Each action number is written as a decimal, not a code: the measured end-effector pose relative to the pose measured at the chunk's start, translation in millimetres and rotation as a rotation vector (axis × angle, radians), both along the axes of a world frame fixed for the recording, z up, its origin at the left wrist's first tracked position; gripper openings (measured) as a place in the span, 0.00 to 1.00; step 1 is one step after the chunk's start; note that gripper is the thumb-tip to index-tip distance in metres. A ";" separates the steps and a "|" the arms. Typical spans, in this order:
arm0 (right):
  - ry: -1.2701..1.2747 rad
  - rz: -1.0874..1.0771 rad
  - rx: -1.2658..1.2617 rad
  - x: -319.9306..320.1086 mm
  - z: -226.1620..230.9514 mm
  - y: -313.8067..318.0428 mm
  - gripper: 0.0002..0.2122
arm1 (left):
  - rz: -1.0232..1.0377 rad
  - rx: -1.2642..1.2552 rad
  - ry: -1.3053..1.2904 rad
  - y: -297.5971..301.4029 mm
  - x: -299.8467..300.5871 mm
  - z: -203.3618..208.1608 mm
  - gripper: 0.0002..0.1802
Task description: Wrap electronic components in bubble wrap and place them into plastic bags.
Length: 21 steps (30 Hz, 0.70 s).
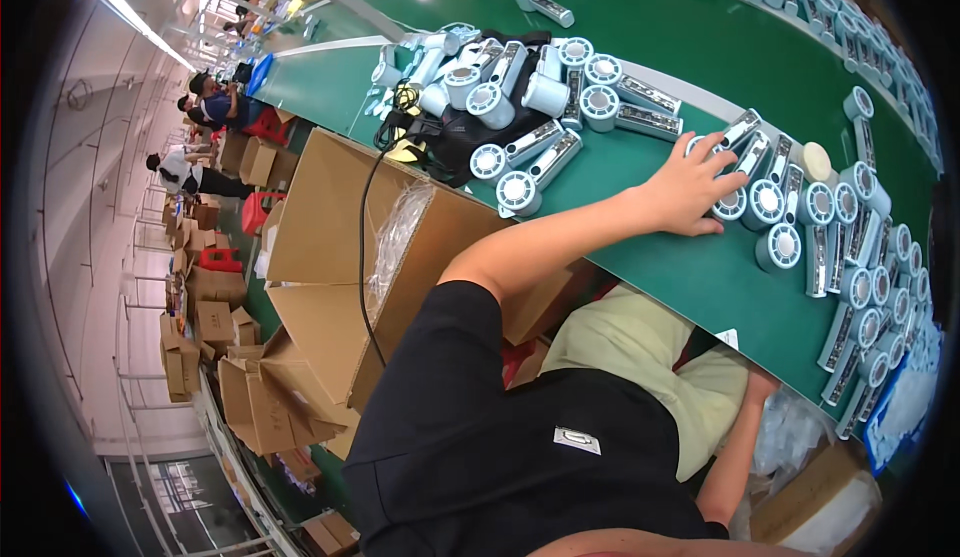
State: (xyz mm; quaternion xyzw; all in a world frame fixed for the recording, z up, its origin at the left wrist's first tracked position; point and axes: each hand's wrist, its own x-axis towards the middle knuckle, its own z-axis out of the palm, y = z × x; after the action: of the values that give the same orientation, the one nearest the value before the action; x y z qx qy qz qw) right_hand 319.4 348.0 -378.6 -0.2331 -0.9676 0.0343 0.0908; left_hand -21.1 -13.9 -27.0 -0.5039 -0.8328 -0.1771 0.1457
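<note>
My left hand (692, 189) reaches over the green bench with its fingers spread. Its fingertips rest over light blue units that look like handheld fans, and it partly covers one; whether it presses on that one I cannot tell. The nearest unit (730, 203) lies just beside the fingers. Each has a round slotted head and a handle with an exposed circuit strip. Several more, such as this light blue unit (778, 247), lie to the right. Down at the bench's front edge, beside my leg, is my right hand (762, 383); its fingers are hidden below the edge.
More units (490, 105) are heaped at the left among black cloth and a cable (362, 257). An open cardboard box (330, 212) stands against the bench's left front. A blue bin (905, 407) sits at the right end. A green conveyor belt (640, 17) runs behind; people work far left.
</note>
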 end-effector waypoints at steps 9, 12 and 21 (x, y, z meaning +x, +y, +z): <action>0.182 -0.021 -0.427 10.0 -33.3 13.4 0.24 | 0.003 -0.001 -0.049 3.8 -2.7 -3.2 0.42; 0.423 -0.086 -0.862 33.2 -45.7 33.4 0.23 | -0.036 -0.070 -0.188 11.6 -5.1 4.1 0.43; 0.119 -0.017 0.045 -2.2 39.1 -31.5 0.23 | 0.431 -0.330 -0.008 7.6 -148.3 73.4 0.28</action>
State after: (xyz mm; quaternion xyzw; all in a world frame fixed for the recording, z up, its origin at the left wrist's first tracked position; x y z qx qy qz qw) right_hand 317.2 316.5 -339.6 -0.2366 -0.9590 0.0255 0.1537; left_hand -169.3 -6.2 46.4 -0.3310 -0.9391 -0.0057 0.0924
